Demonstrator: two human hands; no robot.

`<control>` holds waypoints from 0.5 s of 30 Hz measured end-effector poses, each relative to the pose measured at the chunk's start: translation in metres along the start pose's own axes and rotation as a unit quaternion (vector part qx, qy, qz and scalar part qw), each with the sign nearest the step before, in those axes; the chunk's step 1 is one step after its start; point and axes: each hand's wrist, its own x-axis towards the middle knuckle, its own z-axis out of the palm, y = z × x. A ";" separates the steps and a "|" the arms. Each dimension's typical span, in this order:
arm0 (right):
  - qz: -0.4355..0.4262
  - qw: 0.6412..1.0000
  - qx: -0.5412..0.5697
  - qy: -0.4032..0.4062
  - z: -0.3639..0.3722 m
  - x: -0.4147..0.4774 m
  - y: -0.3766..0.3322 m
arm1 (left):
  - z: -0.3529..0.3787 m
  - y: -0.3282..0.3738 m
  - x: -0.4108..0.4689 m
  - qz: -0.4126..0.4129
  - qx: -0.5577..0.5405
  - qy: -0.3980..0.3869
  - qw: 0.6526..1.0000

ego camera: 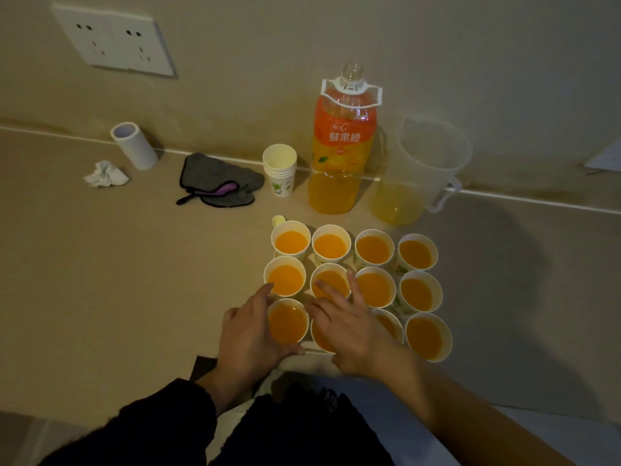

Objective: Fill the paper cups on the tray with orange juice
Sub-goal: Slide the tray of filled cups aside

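Several paper cups (373, 251) stand in rows on a tray (314, 347), and each one in view holds orange juice. Only a pale strip of the tray's near edge shows. My left hand (248, 334) wraps the near-left cup (287, 323), thumb on its near side and fingers along its left. My right hand (347, 326) lies over the near row with fingers spread and straight, hiding most of the second cup there. Its fingertips reach the middle row. The orange juice bottle (342, 146), uncapped and about half full, stands behind the tray.
A clear plastic pitcher (421, 166) with a little juice stands right of the bottle. Left of the bottle are a stack of empty cups (279, 169), a yellow cap (278, 220), a grey cloth (218, 179), a paper roll (133, 146) and a crumpled tissue (106, 174). The wall runs close behind.
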 end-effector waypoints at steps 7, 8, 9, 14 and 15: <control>-0.018 0.999 -0.013 0.034 0.009 0.000 0.003 | 0.005 -0.007 0.003 0.079 0.044 0.026 0.996; -0.022 0.999 -0.015 0.039 0.010 0.000 0.004 | 0.003 -0.007 0.004 0.087 0.049 0.024 0.995; -0.022 0.999 -0.015 0.042 0.010 0.001 0.005 | 0.001 -0.007 0.005 0.093 0.054 0.021 0.994; -0.027 0.997 -0.017 0.077 0.019 0.000 0.006 | -0.009 -0.006 0.009 0.094 0.070 -0.023 0.993; -0.029 0.996 -0.017 0.087 0.020 0.001 0.006 | -0.010 -0.007 0.010 0.097 0.075 -0.027 0.992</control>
